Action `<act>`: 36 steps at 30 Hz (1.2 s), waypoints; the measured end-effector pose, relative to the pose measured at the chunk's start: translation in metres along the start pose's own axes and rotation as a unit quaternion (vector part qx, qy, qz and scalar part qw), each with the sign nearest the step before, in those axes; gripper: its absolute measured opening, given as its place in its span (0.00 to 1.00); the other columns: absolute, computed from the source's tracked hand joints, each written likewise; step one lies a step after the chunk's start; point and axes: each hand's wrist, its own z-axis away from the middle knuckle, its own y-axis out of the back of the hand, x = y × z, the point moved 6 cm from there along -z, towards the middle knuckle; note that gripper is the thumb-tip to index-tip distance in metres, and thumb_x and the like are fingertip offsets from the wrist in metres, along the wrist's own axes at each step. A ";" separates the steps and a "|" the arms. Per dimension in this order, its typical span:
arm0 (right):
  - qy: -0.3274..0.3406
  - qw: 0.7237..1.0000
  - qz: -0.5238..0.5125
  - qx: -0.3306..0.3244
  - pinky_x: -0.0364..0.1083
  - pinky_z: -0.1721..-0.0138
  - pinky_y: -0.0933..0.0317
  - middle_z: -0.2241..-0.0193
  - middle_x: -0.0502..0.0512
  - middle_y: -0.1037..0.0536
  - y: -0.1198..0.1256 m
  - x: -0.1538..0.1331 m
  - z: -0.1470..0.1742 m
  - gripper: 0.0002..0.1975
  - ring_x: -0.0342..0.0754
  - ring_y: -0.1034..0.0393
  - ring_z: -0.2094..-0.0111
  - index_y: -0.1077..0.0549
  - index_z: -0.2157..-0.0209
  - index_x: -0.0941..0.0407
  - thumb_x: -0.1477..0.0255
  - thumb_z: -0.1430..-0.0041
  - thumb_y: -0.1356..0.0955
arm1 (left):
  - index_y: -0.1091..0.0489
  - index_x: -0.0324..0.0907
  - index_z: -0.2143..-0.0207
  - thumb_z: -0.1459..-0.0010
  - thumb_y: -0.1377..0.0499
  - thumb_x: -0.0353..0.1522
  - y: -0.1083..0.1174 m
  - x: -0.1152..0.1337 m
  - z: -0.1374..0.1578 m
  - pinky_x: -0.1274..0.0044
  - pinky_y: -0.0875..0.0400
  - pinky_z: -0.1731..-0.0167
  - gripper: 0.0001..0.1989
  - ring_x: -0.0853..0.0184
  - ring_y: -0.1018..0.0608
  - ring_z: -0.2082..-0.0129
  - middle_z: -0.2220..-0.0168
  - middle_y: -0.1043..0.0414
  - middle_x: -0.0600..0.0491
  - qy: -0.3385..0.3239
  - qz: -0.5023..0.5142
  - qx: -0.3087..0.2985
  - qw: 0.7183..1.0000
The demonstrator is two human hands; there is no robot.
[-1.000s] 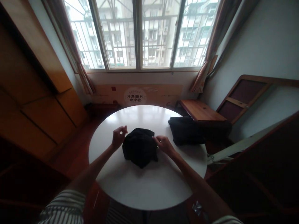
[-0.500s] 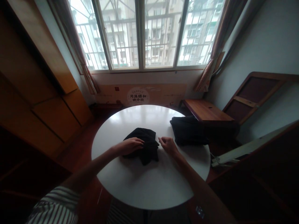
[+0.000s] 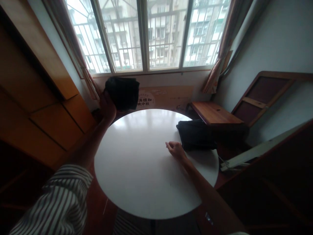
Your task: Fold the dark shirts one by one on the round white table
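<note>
A folded piece of black cloth [image 3: 123,93] is up in the air beyond the far left edge of the round white table [image 3: 137,169]. My left hand [image 3: 107,106] grips it from its left side, with the fingers mostly hidden behind the cloth. On the tabletop rests my right hand [image 3: 175,149], its fingers curled together and nothing visible in them. Just beyond and to the right of that hand lies a second folded black cloth [image 3: 197,134], near the table's right edge; the hand appears close to its corner.
Past the table's right side stands a low wooden stand [image 3: 217,112], with a wooden frame [image 3: 271,88] leaning near the wall. Wooden cabinets [image 3: 56,120] line the left. A printed panel [image 3: 171,96] is below the barred window [image 3: 163,36].
My left hand has lifted the black cloth off the table and carried it up, away and to the left. My right hand and the second cloth have stayed put.
</note>
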 end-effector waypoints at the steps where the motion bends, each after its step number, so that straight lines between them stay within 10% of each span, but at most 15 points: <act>1: 0.001 1.000 0.000 0.000 0.44 0.76 0.50 0.87 0.51 0.34 0.000 0.000 0.000 0.26 0.43 0.43 0.82 0.31 0.84 0.56 0.56 0.38 0.39 | 0.32 0.33 0.52 0.27 0.56 0.37 0.002 -0.007 0.010 0.66 0.31 0.51 0.19 0.60 0.25 0.51 0.53 0.28 0.43 0.005 0.000 0.017 1.000; 4: 0.003 1.000 0.006 -0.002 0.44 0.76 0.49 0.86 0.52 0.31 -0.001 -0.001 0.000 0.25 0.43 0.41 0.82 0.31 0.84 0.56 0.57 0.38 0.39 | 0.29 0.39 0.65 0.32 0.49 0.43 -0.015 -0.025 0.073 0.74 0.29 0.59 0.18 0.64 0.22 0.64 0.66 0.24 0.48 0.003 0.026 -0.062 0.998; 7: 0.005 0.999 0.029 -0.015 0.44 0.75 0.49 0.85 0.53 0.31 -0.003 -0.003 0.001 0.25 0.44 0.40 0.82 0.32 0.84 0.55 0.57 0.37 0.38 | 0.28 0.42 0.69 0.41 0.41 0.48 -0.047 -0.042 0.160 0.75 0.30 0.67 0.18 0.64 0.22 0.71 0.71 0.24 0.51 0.044 0.036 -0.267 0.962; 11: 0.044 0.993 0.102 0.027 0.46 0.69 0.42 0.78 0.57 0.26 0.015 -0.014 0.001 0.22 0.48 0.34 0.75 0.28 0.78 0.56 0.60 0.35 0.40 | 0.29 0.43 0.65 0.45 0.38 0.49 -0.056 -0.058 0.217 0.76 0.31 0.69 0.19 0.61 0.21 0.70 0.70 0.23 0.52 0.096 -0.016 -0.311 0.945; 16: -0.001 0.924 0.328 0.194 0.62 0.51 0.42 0.52 0.76 0.27 0.078 -0.011 0.003 0.28 0.69 0.36 0.49 0.27 0.52 0.65 0.54 0.37 0.37 | 0.29 0.44 0.62 0.41 0.41 0.47 -0.059 -0.060 0.216 0.76 0.32 0.69 0.17 0.59 0.19 0.67 0.68 0.21 0.49 0.075 -0.065 -0.335 0.937; 19: -0.089 0.890 0.418 0.157 0.67 0.52 0.43 0.50 0.80 0.29 0.096 0.020 0.006 0.31 0.75 0.39 0.47 0.29 0.49 0.68 0.53 0.38 0.35 | 0.29 0.44 0.61 0.40 0.43 0.45 -0.059 -0.061 0.217 0.76 0.32 0.69 0.15 0.58 0.19 0.66 0.67 0.21 0.49 0.067 -0.085 -0.334 0.936; 25: -0.049 0.914 0.384 0.118 0.52 0.60 0.37 0.68 0.69 0.23 0.101 0.046 -0.010 0.19 0.55 0.28 0.65 0.26 0.66 0.63 0.74 0.31 0.45 | 0.29 0.45 0.62 0.38 0.43 0.44 -0.055 -0.053 0.218 0.76 0.31 0.66 0.13 0.60 0.19 0.65 0.66 0.22 0.51 0.041 -0.061 -0.285 0.956; 30: 0.136 0.943 0.187 0.238 0.51 0.60 0.32 0.65 0.66 0.21 0.106 -0.034 -0.023 0.21 0.53 0.25 0.63 0.26 0.58 0.61 0.67 0.28 0.46 | 0.30 0.43 0.61 0.35 0.46 0.42 -0.048 -0.047 0.209 0.74 0.30 0.61 0.12 0.62 0.22 0.62 0.62 0.26 0.49 0.015 -0.013 -0.218 0.976; 36: 0.284 0.955 -0.046 -0.069 0.45 0.63 0.33 0.70 0.57 0.21 0.029 -0.125 0.011 0.19 0.47 0.25 0.68 0.23 0.65 0.56 0.64 0.29 0.41 | 0.31 0.40 0.55 0.33 0.51 0.40 -0.023 -0.022 0.208 0.67 0.32 0.53 0.15 0.60 0.28 0.59 0.62 0.32 0.47 -0.025 0.033 -0.119 0.992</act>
